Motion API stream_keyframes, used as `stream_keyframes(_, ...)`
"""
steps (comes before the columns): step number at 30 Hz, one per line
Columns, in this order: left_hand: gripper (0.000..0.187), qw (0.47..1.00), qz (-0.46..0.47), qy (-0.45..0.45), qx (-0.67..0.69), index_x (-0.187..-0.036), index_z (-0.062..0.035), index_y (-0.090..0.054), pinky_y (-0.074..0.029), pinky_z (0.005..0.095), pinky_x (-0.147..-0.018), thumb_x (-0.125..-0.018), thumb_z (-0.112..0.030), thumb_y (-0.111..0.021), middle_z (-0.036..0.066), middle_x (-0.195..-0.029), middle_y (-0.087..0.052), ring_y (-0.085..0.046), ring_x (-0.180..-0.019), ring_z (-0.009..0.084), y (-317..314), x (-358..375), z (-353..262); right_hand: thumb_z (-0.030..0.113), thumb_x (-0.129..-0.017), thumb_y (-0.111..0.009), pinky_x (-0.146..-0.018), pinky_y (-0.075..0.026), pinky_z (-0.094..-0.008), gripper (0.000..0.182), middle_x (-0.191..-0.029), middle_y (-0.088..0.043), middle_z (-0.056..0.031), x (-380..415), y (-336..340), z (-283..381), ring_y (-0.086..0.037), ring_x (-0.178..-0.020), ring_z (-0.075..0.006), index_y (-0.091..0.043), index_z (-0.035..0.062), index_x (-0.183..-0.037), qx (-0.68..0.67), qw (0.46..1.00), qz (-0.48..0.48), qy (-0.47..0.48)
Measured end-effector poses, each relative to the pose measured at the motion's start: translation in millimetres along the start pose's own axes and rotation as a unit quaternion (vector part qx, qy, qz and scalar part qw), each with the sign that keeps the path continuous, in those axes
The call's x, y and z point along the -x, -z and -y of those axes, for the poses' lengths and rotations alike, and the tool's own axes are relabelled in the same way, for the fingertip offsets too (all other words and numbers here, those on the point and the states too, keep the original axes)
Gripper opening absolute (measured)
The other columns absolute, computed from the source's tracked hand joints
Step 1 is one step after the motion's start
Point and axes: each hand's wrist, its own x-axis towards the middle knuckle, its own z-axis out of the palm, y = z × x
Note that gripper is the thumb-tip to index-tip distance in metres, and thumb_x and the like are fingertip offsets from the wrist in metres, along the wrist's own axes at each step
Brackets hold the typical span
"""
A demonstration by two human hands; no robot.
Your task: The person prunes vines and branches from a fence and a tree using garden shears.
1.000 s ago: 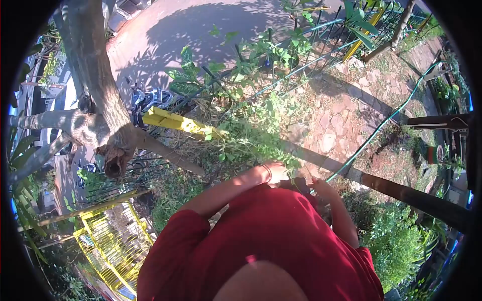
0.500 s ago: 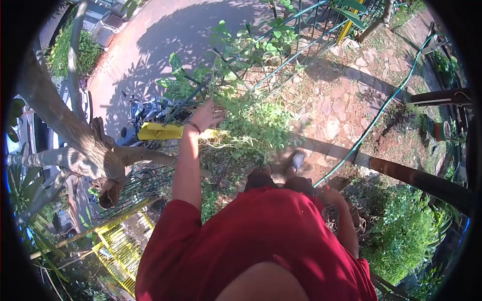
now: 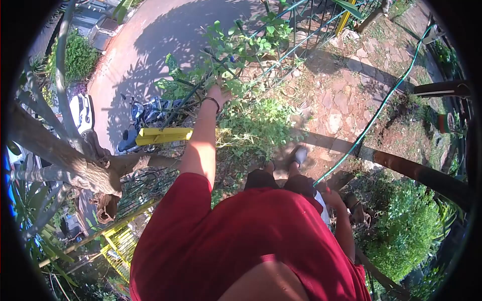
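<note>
My left hand (image 3: 219,93), with a dark band at the wrist, reaches forward into a leafy climbing plant (image 3: 228,62) on the metal fence (image 3: 281,65). Its fingers are stretched out among the stems, their tips partly hidden by leaves. Below that hand, a tangle of green and dry vines (image 3: 261,120) hangs over a yellow bar (image 3: 163,135). Down at my right side, my right hand (image 3: 332,198) is closed, with a small red bit showing at its fingers; what it holds I cannot make out. A green hose (image 3: 374,118) runs down close to this hand.
A thick tree trunk (image 3: 75,155) with branches stands at the left, near a parked motorcycle (image 3: 150,110). Beyond the fence lies a paved road (image 3: 165,30). A dark pole (image 3: 422,173) crosses at right above a bush (image 3: 406,231). A yellow rack (image 3: 120,246) is lower left.
My left hand has moved forward and slightly right, deeper into the climbing plant. My right hand stays low at my side. The view has shifted slightly.
</note>
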Motion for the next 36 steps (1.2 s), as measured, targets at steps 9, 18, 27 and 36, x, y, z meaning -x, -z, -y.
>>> stream_keyframes(9,0.062,0.937,0.039,0.075,0.339,-0.145,-0.0036,-0.02,-0.025,0.0556,-0.113,-0.097,-0.034,-0.044,0.017,-0.145,-0.027,-0.028,-0.135,0.0357,8.3,-27.7,8.8,0.036,-0.079,-0.072,-0.059,-0.049,-0.0386,0.044,-0.076,-0.063,-0.0142,-7.5,-5.2,-6.4,-0.062,-0.063,-0.0233,-0.06,-0.0051,-0.09,-0.023,0.997,0.046,-0.049)
stream_keyframes(18,0.045,0.858,-0.046,0.005,0.511,-0.13,-0.0022,-0.035,-0.042,0.052,-0.102,-0.099,-0.034,-0.044,0.016,-0.125,-0.047,-0.049,-0.116,0.0335,-24.9,-89.1,-0.3,0.03,-0.083,-0.066,-0.06,-0.045,-0.0337,0.036,-0.074,-0.06,-0.0053,-23.9,16.7,6.1,-0.053,-0.069,-0.0123,-0.061,-0.0053,-0.083,0.008,1.0,-0.008,0.029)
stream_keyframes(27,0.031,0.903,-0.045,-0.007,0.427,-0.112,-0.0026,-0.049,-0.044,0.0474,-0.096,-0.096,-0.029,-0.052,0.01,-0.114,-0.05,-0.052,-0.107,0.028,11.2,-77.5,36.2,0.039,-0.078,-0.069,-0.083,-0.047,-0.0411,0.057,-0.1,-0.065,-0.0238,-13.6,34.4,41.8,-0.063,-0.094,-0.0325,-0.059,-0.009,-0.107,0.077,0.997,0.022,-0.004)
stream_keyframes(36,0.049,0.861,-0.064,-0.053,0.502,-0.128,-0.0036,-0.035,-0.049,0.0437,-0.077,-0.094,-0.031,-0.057,0.017,-0.123,-0.035,-0.051,-0.092,0.0277,29.3,-92.2,33.3,0.039,-0.079,-0.069,-0.088,-0.045,-0.0431,0.056,-0.105,-0.063,-0.0279,-28.0,26.8,25.9,-0.061,-0.102,-0.0376,-0.058,-0.0088,-0.107,0.1,0.994,0.038,-0.006)
